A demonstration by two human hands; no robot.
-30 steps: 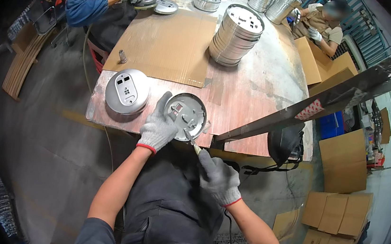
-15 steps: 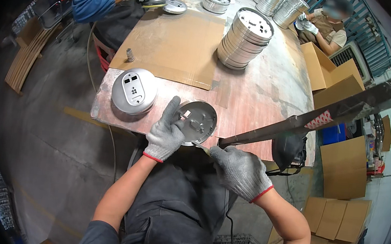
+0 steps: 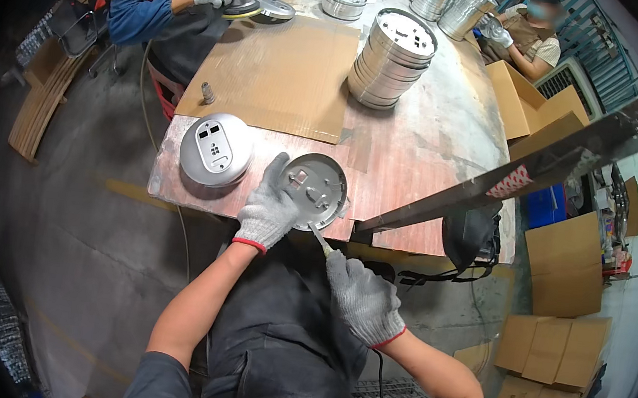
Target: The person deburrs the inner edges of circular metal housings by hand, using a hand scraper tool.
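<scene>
A round grey metal cover [image 3: 326,178], its hollow side up with small posts and a square cutout, sits at the table's near edge. My left hand [image 3: 265,210], in a grey knit glove, grips its left side, thumb along the inside of the rim. My right hand [image 3: 366,301], gloved alike, is closed round the handle of a thin, narrow-bladed hand tool [image 3: 319,236]. The blade's tip meets the cover's lower rim; whether it is a file or a scraper I cannot make out. Left of the cover stands a rounded silver housing [image 3: 216,153] with an oval panel on top.
A slanting dark metal bar [image 3: 443,200] crosses the table's right side. Cardboard [image 3: 286,71] lies ahead, with a small metal fitting [image 3: 207,93] on it and a tall stack of metal covers [image 3: 391,63] beside it. Two co-workers sit beyond; one holds a round sander [image 3: 242,9].
My right hand has moved left and toward me, bringing the tool to a steeper slant against the rim. The cover has shifted slightly left and tipped, showing more of its inside.
</scene>
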